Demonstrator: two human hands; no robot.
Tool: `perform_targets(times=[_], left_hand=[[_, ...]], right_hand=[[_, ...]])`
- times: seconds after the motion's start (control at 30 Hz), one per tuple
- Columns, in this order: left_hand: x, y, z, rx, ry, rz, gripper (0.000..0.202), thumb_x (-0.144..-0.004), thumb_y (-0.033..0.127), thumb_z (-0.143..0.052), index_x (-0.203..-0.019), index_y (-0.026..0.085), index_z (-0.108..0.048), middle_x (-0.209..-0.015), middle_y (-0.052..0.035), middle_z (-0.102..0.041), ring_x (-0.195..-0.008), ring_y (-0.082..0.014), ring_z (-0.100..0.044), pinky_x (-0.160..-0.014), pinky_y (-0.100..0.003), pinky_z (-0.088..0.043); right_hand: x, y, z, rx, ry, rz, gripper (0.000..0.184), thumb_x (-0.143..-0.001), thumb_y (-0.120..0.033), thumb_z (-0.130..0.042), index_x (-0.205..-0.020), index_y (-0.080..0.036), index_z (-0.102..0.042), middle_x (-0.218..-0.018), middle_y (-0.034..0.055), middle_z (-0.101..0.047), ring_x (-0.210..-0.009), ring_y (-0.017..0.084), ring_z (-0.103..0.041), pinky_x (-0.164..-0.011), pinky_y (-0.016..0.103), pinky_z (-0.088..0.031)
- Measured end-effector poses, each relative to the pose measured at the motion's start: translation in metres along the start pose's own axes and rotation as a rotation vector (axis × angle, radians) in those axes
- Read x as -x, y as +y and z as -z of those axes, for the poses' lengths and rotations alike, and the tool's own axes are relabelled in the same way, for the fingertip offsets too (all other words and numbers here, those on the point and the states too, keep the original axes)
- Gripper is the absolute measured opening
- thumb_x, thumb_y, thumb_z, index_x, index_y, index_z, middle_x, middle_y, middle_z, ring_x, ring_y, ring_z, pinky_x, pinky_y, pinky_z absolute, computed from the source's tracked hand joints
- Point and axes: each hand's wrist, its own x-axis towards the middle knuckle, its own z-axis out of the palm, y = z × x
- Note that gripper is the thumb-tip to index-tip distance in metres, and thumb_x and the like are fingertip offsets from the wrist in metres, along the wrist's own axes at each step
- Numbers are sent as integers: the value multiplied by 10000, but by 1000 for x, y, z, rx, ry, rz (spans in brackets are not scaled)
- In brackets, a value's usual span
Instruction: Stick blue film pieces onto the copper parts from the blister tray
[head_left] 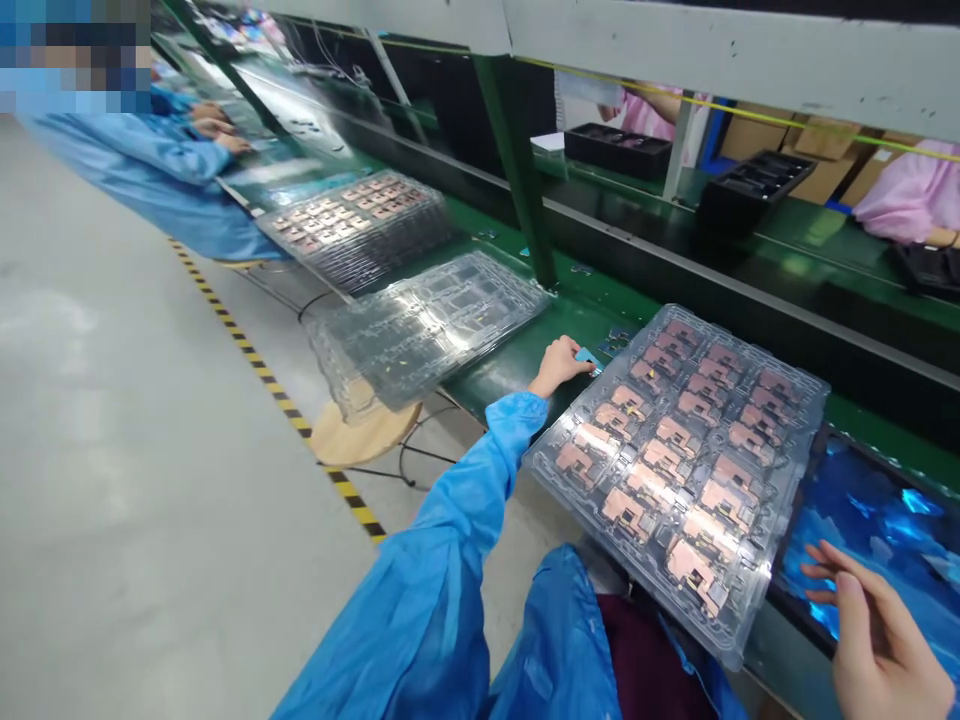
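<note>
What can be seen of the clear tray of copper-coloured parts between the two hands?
The clear tray is glossy, plastic-looking and rectangular, with moulded ridges. Rows of copper-coloured parts, some with dark squares, lie across it. It appears to rest flat on the green bench. The left hand is close to its edge; contact is unclear.

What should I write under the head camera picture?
Left hand pinches a small light-blue piece beside a clear rectangular plastic tray of flat copper-coloured parts; right hand open.
</note>
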Motion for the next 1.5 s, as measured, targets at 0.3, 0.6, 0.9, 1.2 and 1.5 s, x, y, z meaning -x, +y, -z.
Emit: perform_targets(times=[0.3, 0.6, 0.9, 1.2, 1.5], left_hand=[[132, 62, 43, 833, 126, -90, 393, -839, 303, -847, -1180, 207, -677, -923, -12, -686, -782, -162, -715, -791, -321, -621], [266, 142, -43, 834, -71, -223, 157, -836, 227, -855, -922, 203, -725, -971, -39, -732, -994, -200, -730, -922, -316, -619], [271, 153, -42, 533, -325, -284, 202, -863, 244, -819, -1060, 208, -792, -997, -57, -801, -902, -199, -779, -805, -293, -671], [271, 151, -58, 636, -388, -176, 262, -827, 293, -869, -1072, 202, -851, -1092, -83, -815, -989, -238, -778, -818, -340, -695], [263, 143, -67, 1079, -661, 217, 426, -728, 344, -1008, -1059, 190, -788, -979, -40, -805, -809, -158, -754, -691, -233, -650]], right_hand=[[5, -38, -13, -150, -81, 215, 223, -1012, -414, -690, -1083, -254, -828, -1056, 114, -812, -830, 283, -785, -652, 421, -662], [-1, -74, -46, -378, -323, 197, 135, -924, -327, -801, -1001, -239, -734, -917, 19, -768, -808, 173, -732, -696, 289, -618], [-5, -49, -21, -217, -234, 440, 144, -1010, -242, -629, -878, -224, -684, -836, 27, -718, -744, 172, -657, -668, 309, -543], [-3, -37, -23, 88, 16, 662, 214, -1041, -210, -679, -1220, -282, -771, -1156, 94, -761, -1056, 254, -687, -857, 412, -613], [-3, -29, -17, 127, 99, 927, 229, -975, -83, -744, -1120, -260, -747, -1020, 54, -806, -959, 231, -696, -821, 390, -626]])
